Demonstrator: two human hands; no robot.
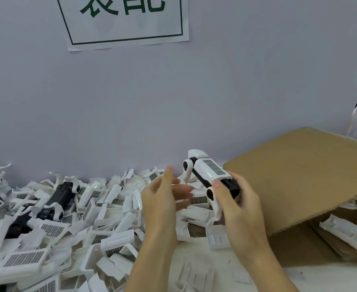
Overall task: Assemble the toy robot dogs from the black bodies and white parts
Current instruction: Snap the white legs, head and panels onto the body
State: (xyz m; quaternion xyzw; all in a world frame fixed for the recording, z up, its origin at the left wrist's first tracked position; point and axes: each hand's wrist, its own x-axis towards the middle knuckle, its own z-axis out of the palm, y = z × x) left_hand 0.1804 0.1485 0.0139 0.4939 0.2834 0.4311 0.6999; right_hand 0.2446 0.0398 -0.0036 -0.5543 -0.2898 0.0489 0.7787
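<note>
A pale wall with a paper sign backs the desk. Left of the cardboard box, white parts lie heaped with black bodies. The right hand grips a toy robot dog just beside the box; the left hand is spread wide, holding nothing.

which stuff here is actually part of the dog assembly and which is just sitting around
Part of the job:
- toy dog, gripped by the right hand
- left hand, open beside it
- pile of white parts
- black bodies lying in the pile

Just lying about:
- cardboard box at right
- paper sign on the wall
</note>
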